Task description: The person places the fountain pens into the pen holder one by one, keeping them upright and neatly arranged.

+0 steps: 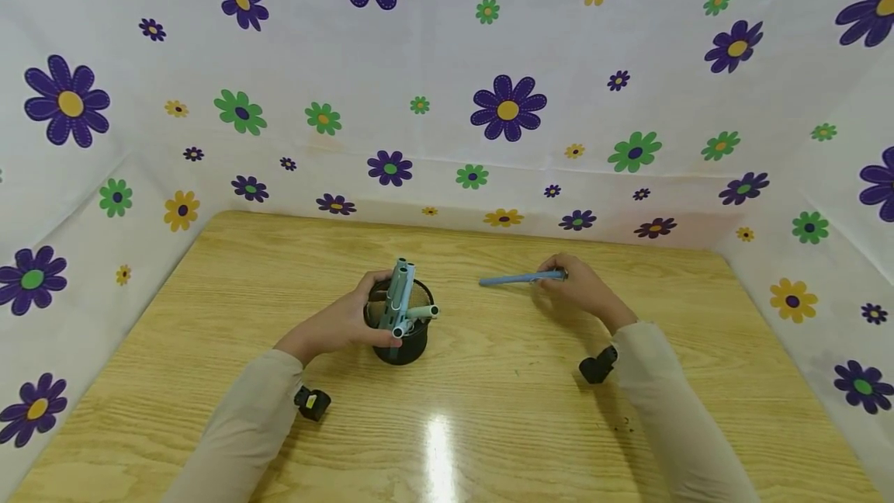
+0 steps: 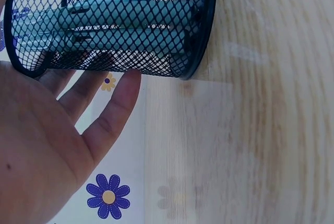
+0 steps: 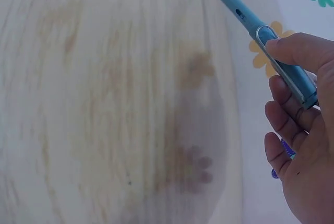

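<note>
A black mesh pen cup (image 1: 403, 349) stands on the table, with several teal, blue and pale green pens (image 1: 398, 293) in it. My left hand (image 1: 342, 322) holds the cup from its left side, thumb on the near side and fingers round the far side. In the left wrist view, the pens show through the mesh (image 2: 125, 25). To the right of the cup, my right hand (image 1: 574, 283) pinches a blue pen (image 1: 513, 279) by its clip end. The pen's clip (image 3: 282, 70) lies under the thumb in the right wrist view, and its other end points left.
The wooden table (image 1: 489, 394) reaches back to a white flower-printed cloth (image 1: 433, 60), which also hangs at both sides. Small black devices are strapped at the left wrist (image 1: 312, 403) and the right wrist (image 1: 598, 365).
</note>
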Demonstrator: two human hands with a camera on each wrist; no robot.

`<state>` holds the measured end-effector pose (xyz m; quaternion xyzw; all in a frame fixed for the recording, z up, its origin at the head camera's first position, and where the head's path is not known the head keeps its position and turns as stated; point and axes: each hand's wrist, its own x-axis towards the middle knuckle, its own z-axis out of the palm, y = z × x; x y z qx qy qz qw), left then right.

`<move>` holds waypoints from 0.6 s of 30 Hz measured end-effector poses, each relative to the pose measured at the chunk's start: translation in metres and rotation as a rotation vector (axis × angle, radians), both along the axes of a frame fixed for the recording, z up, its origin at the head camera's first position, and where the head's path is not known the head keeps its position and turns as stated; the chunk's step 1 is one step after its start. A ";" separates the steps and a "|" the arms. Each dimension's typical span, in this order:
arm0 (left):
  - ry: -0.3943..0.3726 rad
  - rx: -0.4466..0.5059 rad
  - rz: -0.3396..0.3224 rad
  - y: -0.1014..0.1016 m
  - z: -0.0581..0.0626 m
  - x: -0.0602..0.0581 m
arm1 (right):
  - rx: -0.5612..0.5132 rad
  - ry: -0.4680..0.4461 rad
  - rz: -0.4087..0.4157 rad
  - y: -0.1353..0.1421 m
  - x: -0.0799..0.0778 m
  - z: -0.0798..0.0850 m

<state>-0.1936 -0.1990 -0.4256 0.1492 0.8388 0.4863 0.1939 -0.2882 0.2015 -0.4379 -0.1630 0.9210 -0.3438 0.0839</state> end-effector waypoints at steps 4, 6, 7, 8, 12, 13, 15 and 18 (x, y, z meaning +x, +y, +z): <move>-0.009 0.005 0.002 0.000 0.000 0.001 | -0.022 -0.009 -0.001 -0.001 0.003 0.005; -0.008 0.010 0.001 0.000 0.000 0.001 | -0.028 -0.009 0.003 -0.002 0.003 0.006; -0.008 0.013 -0.001 0.000 0.000 0.001 | -0.033 -0.010 0.005 -0.003 0.003 0.007; -0.007 0.014 -0.001 0.000 0.000 0.000 | -0.034 -0.009 0.006 -0.003 0.004 0.008; -0.003 0.019 -0.006 0.001 -0.001 0.000 | -0.035 -0.006 0.003 -0.006 0.007 0.012; -0.001 0.018 -0.006 0.001 -0.001 0.000 | -0.037 -0.004 0.003 -0.007 0.008 0.013; 0.002 0.018 -0.008 0.001 -0.001 0.000 | -0.037 0.009 0.007 -0.009 0.010 0.016; 0.003 0.018 -0.007 0.001 -0.002 -0.001 | -0.049 0.031 0.025 -0.012 0.012 0.020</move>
